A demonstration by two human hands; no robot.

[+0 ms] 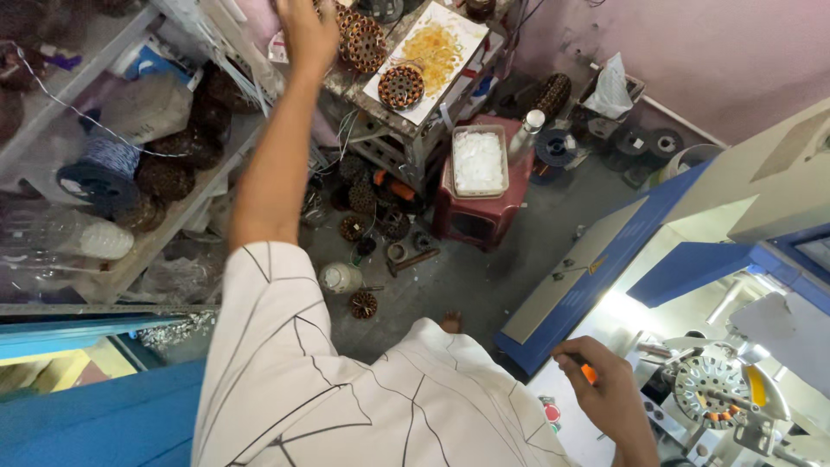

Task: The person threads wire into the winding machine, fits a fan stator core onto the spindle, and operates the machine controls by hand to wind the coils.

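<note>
left hand (309,30): fingertips cut off by the top edge, at 12 o'clock
right hand (605,393): orange thing in its grip mostly hidden

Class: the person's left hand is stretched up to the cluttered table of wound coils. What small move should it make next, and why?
Probably close on a coil and lift it: the left hand hovers open beside the pile, holding nothing visible, while the right hand rests at the machine.

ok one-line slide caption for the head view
Left hand reaches toward copper-wound stators on a cluttered bench while right hand holds an orange-tipped tool at the winding machine.
</note>
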